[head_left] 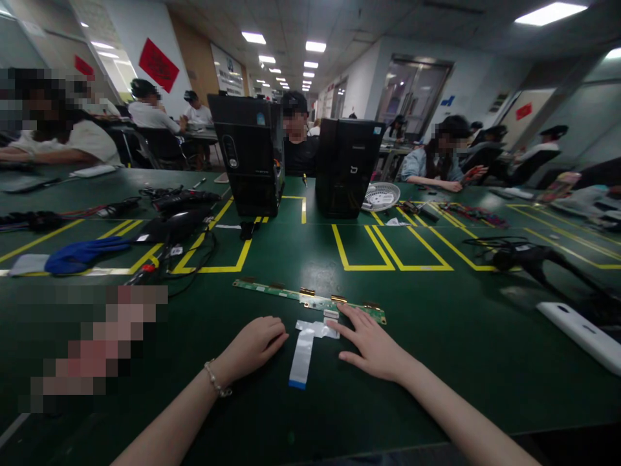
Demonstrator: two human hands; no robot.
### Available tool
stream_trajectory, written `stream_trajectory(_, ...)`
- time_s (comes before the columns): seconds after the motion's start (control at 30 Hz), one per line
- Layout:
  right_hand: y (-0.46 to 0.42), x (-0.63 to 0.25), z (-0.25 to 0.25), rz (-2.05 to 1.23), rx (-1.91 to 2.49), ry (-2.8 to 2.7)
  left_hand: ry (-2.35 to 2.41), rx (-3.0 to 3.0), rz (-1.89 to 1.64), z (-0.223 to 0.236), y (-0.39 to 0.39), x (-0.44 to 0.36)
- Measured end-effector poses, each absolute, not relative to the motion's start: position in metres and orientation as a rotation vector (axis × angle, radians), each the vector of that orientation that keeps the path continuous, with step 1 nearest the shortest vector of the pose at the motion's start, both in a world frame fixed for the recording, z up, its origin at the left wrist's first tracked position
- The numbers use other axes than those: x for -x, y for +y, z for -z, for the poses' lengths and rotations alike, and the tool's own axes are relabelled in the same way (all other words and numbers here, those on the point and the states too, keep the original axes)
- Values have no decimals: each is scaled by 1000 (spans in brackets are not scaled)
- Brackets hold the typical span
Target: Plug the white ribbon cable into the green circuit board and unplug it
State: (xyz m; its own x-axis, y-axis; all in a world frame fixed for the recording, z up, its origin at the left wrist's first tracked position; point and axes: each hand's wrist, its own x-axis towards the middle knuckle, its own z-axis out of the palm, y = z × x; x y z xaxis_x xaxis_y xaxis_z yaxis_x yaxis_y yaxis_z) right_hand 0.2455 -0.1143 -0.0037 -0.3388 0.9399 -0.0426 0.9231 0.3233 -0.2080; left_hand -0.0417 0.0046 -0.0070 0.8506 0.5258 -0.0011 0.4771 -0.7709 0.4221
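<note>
A long, narrow green circuit board (272, 290) with several gold-coloured tabs lies slantwise on the green table. Below its right half lies a white flat ribbon cable (303, 356), bent at a corner, with a blue strip at its near end. My right hand (371, 340) has its fingers spread. Its index fingertip reaches the board near a gold tab, and another fingertip is at the cable's upper right part beside a small white connector (331, 314). My left hand (259, 340), with a bracelet at the wrist, rests loosely curled on the table, left of the cable and apart from it; its fingertips are partly hidden.
Two black computer towers (250, 155) (347, 168) stand beyond the board. A blue glove (85, 254) and black cabled tools lie left. A white bar-shaped object (579, 333) and black cables lie right. Yellow tape marks the tabletop. Several people sit at tables around.
</note>
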Motion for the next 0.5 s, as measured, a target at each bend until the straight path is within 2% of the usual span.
stream_trajectory(0.13,-129,-256,12,-157,1970,-2356,735,-2622,-168,6,4,42)
stream_trajectory(0.33,-154,-302,28,152,2539,-1903,729,-2620,-177,6,1,42)
stream_trajectory(0.5,-176,-355,34,155,2882,-1484,730,-2619,-185,6,-1,43)
